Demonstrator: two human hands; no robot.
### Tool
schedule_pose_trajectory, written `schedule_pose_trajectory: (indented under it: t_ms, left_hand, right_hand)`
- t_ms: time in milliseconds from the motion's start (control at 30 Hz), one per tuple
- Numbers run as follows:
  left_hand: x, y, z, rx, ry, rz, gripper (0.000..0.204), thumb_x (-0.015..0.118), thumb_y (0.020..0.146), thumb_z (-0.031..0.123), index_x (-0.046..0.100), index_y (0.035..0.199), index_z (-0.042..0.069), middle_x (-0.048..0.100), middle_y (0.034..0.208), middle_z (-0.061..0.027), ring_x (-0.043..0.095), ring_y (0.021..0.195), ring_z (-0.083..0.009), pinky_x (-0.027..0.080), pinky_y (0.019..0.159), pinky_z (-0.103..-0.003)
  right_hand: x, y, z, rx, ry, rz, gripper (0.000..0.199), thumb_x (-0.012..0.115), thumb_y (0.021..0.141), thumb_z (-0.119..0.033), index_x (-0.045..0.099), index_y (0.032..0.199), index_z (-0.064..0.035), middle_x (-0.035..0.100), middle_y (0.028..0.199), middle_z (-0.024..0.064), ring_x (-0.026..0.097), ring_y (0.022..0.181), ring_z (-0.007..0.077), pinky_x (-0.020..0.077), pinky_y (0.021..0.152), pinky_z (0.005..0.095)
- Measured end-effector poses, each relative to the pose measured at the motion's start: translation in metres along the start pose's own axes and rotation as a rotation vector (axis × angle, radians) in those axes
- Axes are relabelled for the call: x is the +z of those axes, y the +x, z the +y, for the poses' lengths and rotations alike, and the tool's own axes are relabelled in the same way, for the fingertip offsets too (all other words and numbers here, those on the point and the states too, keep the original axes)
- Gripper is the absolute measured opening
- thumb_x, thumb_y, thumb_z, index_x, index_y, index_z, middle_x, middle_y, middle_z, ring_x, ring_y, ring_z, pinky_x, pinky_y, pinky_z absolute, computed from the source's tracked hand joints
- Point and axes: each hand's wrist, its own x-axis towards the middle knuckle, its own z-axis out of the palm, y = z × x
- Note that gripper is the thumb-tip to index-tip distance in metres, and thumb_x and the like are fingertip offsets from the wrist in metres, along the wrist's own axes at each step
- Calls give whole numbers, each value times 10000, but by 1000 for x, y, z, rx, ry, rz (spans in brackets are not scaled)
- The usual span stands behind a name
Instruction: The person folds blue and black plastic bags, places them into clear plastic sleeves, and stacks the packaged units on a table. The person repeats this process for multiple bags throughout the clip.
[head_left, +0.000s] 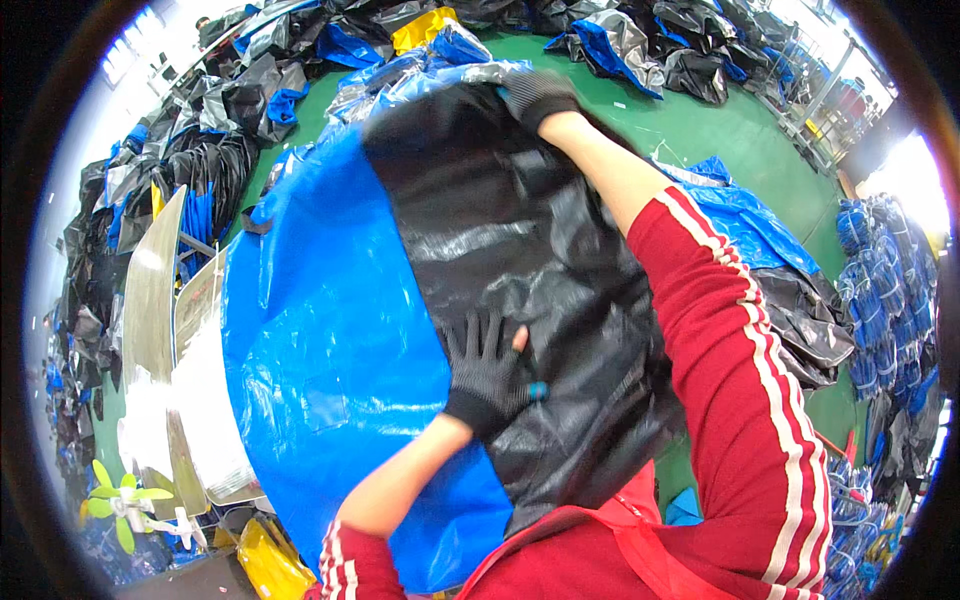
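1. The black sheet (540, 270) lies over the blue sheet (330, 340) on the surface, covering only its right part — judging by that, the spreading looks partly done, with wrinkles left.
2. Left hand (487, 372) — gloved, fingers spread, pressed flat on the black sheet.
3. Right hand (537, 97) is clenched on the black sheet's far edge.

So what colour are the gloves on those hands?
Dark grey knit gloves on the left hand and right hand, clearest in the head view.
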Motion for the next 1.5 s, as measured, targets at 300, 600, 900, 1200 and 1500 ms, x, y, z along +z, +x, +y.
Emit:
schedule_pose_trajectory:
  t_ms: [300, 600, 900, 1200, 1500]
  left_hand:
    - [24, 112, -96, -42, 174, 182, 717, 564, 810, 526, 449, 1389, 118, 292, 1483, -258, 226, 1364, -490, 118, 1089, -656]
    - [-15, -114, -121, -453, 276, 144, 737, 549, 829, 524, 427, 1394, 67, 306, 1477, -263, 242, 1372, -451, 138, 1119, -583]
    - [-32, -358, -37, -1507, 685, 368, 899, 699, 786, 509, 342, 1408, -33, 509, 1291, -267, 493, 1200, -375, 380, 1013, -454]
    - [12, -421, -120, -1295, -366, 637, 477, 588, 912, 415, 639, 1037, -42, 661, 846, -150, 591, 754, -225, 467, 709, -356]
    - [-43, -412, -209, -1096, -209, 552, 356, 471, 943, 242, 569, 1223, 44, 654, 1092, -166, 631, 931, -268, 496, 802, -361]
  right_hand:
    - [-103, -224, -10, -156, 548, -377, 593, 413, 976, -470, 437, 1373, -29, 472, 1357, 243, 481, 1193, 414, 314, 1065, 449]
    - [-82, -346, 65, -595, 248, -568, 682, 603, 768, -153, 432, 1415, -287, 524, 634, 70, 557, 532, 278, 451, 476, 419]
    - [-178, -316, 4, -436, -35, -514, 825, 721, 631, -212, 417, 1370, -5, 528, 1213, 220, 497, 1123, 405, 344, 993, 561]
    - [-125, -277, -95, -956, 242, -692, 299, 520, 883, -280, 636, 1152, -221, 611, 1234, 44, 486, 1229, 349, 322, 1019, 618]
    - [-86, -311, -45, -957, 242, -1099, 328, 617, 814, -342, 660, 1136, -383, 630, 1237, 18, 455, 1308, 277, 318, 1051, 590]
